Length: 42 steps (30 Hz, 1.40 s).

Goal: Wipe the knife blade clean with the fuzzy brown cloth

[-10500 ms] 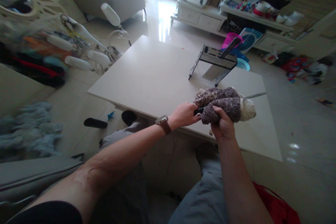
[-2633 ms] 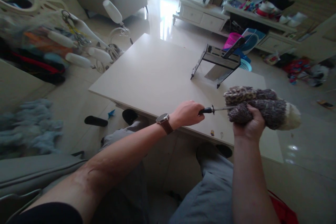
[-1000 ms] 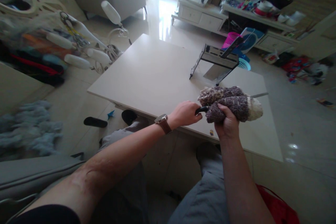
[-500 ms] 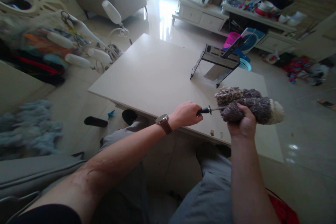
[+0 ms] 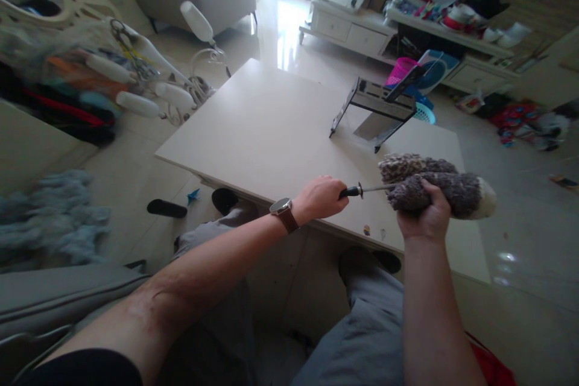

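Tabletop (image 5: 253, 126), L & ctr.: passage was unobstructed. Far R: way was blocked by metal stand (image 5: 377, 97). Near R: room was taken by fuzzy bundle (image 5: 459, 190); gap betw. it & L hand (image 5: 323, 197) was crossed by thin rod (image 5: 376, 188).

Both arms (image 5: 203, 265) stretch forward, left hand (image 5: 322, 197) fisted, right hand (image 5: 425, 220) curled palm-up.

A metal stand (image 5: 379, 99) and, by the near edge, two small bits (image 5: 367, 230) are carried by the white table (image 5: 253, 126); a blue scrap (image 5: 193, 195) and grey heap (image 5: 58, 217) are borne by the floor (image 5: 122, 175).
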Motion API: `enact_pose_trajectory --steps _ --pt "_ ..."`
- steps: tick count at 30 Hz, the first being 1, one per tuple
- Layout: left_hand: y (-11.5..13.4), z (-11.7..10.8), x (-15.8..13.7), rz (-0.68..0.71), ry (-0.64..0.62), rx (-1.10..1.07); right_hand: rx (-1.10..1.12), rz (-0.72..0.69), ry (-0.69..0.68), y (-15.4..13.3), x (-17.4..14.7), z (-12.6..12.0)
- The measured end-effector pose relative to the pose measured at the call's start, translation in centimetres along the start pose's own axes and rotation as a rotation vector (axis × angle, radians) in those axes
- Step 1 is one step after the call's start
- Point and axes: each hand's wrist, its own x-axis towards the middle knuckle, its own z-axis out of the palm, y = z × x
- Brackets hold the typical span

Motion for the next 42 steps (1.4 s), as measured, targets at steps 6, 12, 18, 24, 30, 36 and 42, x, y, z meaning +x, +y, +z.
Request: enact_pose_trajectory --steps 6,12,18,24,30,36,42 --pt "0.0 0.4 0.2 -0.007 0.028 -0.03 -0.098 0.146 -0.067 3.1 -3.6 2.5" --pt "-0.7 0.2 0.5 -0.018 0.035 -0.017 -0.098 0.178 -0.045 4.6 -4.3 3.1" --pt "-2.4 -1.6 1.5 0.014 -0.015 0.003 -0.001 0.1 0.016 3.5 -2.5 2.2" --pt "-4.8 -3.8 1.7 -0.016 -0.044 0.053 0.094 -0.031 0.214 0.3 1.0 -0.2" --pt "-5.8 -3.8 1.6 -0.101 -0.025 0.02 0.159 -0.12 0.41 -2.2 2.8 -2.1" --pt "-5.2 -2.7 2.2 -0.206 -0.006 -0.235 0.068 -0.041 0.161 -1.2 1.3 -1.2" --pt "-3.1 -0.2 2.3 -0.211 -0.081 -0.48 0.058 0.09 0.016 0.7 -1.5 1.6"
